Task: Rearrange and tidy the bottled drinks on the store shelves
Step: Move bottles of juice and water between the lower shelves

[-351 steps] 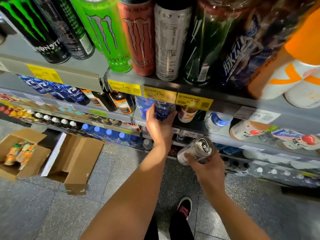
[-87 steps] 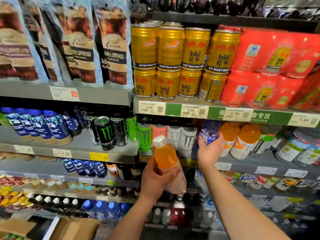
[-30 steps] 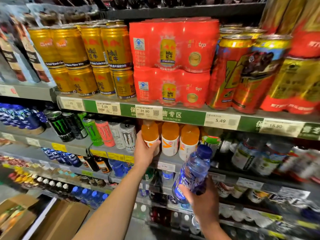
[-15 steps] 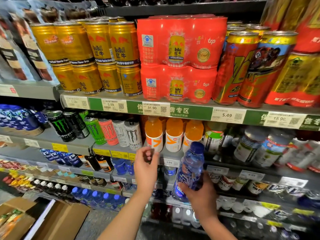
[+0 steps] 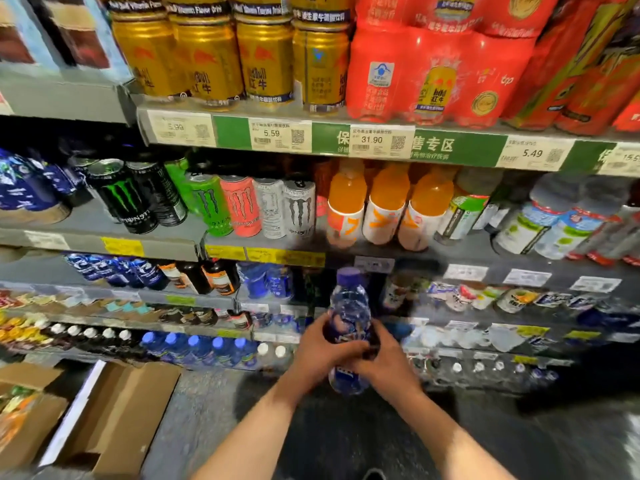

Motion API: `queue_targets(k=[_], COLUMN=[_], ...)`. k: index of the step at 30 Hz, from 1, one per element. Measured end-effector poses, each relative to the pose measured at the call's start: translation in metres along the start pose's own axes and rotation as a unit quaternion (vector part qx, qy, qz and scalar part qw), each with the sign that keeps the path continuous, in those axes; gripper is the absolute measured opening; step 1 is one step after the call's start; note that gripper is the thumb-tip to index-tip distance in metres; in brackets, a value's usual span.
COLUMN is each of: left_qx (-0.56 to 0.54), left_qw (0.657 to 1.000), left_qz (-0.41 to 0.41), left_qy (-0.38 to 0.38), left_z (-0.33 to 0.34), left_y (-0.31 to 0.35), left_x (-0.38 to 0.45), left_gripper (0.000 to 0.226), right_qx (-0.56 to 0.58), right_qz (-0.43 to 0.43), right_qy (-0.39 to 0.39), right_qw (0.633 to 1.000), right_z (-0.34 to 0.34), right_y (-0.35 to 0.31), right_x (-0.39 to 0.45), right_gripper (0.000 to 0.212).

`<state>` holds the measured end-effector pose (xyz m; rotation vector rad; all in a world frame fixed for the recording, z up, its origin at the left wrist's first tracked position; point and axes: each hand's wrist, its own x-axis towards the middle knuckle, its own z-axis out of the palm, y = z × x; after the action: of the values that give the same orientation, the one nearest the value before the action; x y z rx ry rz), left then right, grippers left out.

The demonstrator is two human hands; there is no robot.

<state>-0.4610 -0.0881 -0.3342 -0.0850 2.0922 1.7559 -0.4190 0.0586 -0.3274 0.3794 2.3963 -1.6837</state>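
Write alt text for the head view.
Both hands, left and right, grip an upright blue bottle in front of drink shelves. Orange bottles and Monster cans stand above it; cardboard boxes lie on the floor.

A clear plastic bottle [image 5: 348, 317] with a purple cap and blue label is seen. Three round bottles [image 5: 384, 206] are coloured orange and white. Gold metal cans [image 5: 207, 57] are seen above.
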Motion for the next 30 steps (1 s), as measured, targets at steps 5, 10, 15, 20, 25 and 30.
queue_targets(k=[5,10,15,20,25,30], left_qx=[-0.055,-0.123,-0.130,-0.108,-0.106,-0.101], left_qw=[0.996,0.974,0.957,0.959,0.959,0.955], left_qz=[-0.031,-0.082,-0.086,-0.041,-0.007,-0.018], left_qy=[0.068,0.174,0.243,0.258,0.263,0.278], left_z=[-0.029,-0.049,-0.066,-0.069,-0.066,-0.071], left_y=[-0.022,-0.043,-0.060,-0.084,-0.107,-0.122], left_x=[-0.005,0.003,0.035,0.065,0.081,0.092], left_gripper=[0.042,0.036,0.034,0.042,0.043,0.043], right_qx=[-0.014,-0.071,-0.119,-0.114,-0.096,-0.087], right_qz=[0.005,0.021,0.032,-0.020,-0.004,0.000], right_qy=[-0.099,-0.146,0.030,0.184,0.240,0.266], right_qw=[0.995,0.987,0.992,0.976,0.966,0.960], right_z=[0.033,0.052,0.079,0.121,0.145,0.149], right_y=[-0.004,0.003,0.018,0.042,0.051,0.050], right_x=[0.016,0.057,0.128,0.192,0.231,0.241], right_gripper=[0.058,0.070,0.065,0.082,0.090,0.086])
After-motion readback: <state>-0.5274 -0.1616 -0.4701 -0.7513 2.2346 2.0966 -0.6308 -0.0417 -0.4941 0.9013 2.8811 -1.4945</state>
